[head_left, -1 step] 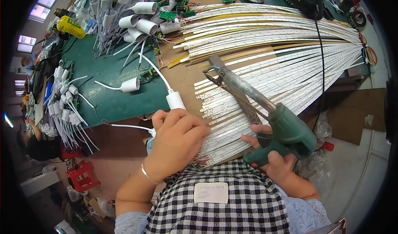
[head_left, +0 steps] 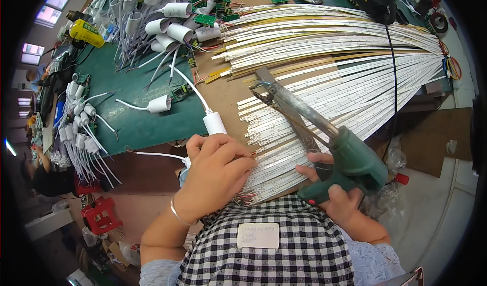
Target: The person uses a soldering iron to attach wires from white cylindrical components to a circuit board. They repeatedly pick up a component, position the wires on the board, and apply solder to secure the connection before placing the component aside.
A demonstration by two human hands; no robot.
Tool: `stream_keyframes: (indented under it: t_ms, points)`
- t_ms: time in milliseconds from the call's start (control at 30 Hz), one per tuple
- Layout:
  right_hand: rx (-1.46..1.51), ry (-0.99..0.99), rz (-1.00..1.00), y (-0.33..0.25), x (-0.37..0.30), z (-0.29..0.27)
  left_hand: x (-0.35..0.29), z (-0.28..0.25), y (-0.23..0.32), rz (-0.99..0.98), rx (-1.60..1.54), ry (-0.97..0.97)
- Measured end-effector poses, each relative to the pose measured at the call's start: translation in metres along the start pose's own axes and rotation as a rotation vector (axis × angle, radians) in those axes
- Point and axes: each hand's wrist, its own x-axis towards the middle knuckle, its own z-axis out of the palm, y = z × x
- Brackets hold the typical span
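My right hand (head_left: 340,200) is wrapped round the green handle of a soldering gun (head_left: 357,162). Its metal barrel points up and left, with the bent tip above the LED strips (head_left: 314,98). My left hand (head_left: 218,172) is closed, fingers curled together at the near left ends of the strips; what they pinch is hidden. A bit of red wire shows beside its fingertips. Just beyond its knuckles lies a white end cap (head_left: 214,122) with a white cable, partly covered by the hand. Another white cable (head_left: 160,154) runs out from its left side.
White caps with cables and green circuit boards (head_left: 175,30) heap at the back left. A loose cap (head_left: 159,104) lies on the green table mat (head_left: 137,129). Smaller white parts (head_left: 83,118) pile at the left edge. A black cord (head_left: 393,73) crosses the strips. A yellow bottle (head_left: 86,32) stands far left.
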Motion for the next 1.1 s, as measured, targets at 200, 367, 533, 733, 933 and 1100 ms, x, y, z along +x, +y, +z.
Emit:
stream_keyframes:
  t_ms: [200,367,533,733,933,1100]
  points:
    - [-0.051,0.106,0.015,-0.002,-0.003,0.003,-0.006,0.004,-0.003,0.0,-0.002,-0.043]
    - [-0.089,0.114,-0.062,0.0,-0.008,0.001,-0.006,0.012,-0.003,0.001,0.037,-0.012]
    - [-0.083,0.057,-0.014,-0.007,-0.016,-0.007,-0.004,0.007,-0.003,0.011,0.015,-0.002]
    - [-0.104,0.063,0.001,-0.009,-0.022,-0.01,-0.002,0.015,0.0,-0.05,-0.01,0.035]
    - [-0.577,-0.084,0.137,-0.008,-0.052,-0.052,0.005,0.022,0.003,-0.08,0.09,0.131]
    - [-0.579,-0.055,-0.013,-0.019,-0.043,-0.035,0.008,0.026,0.006,-0.113,0.072,0.143]
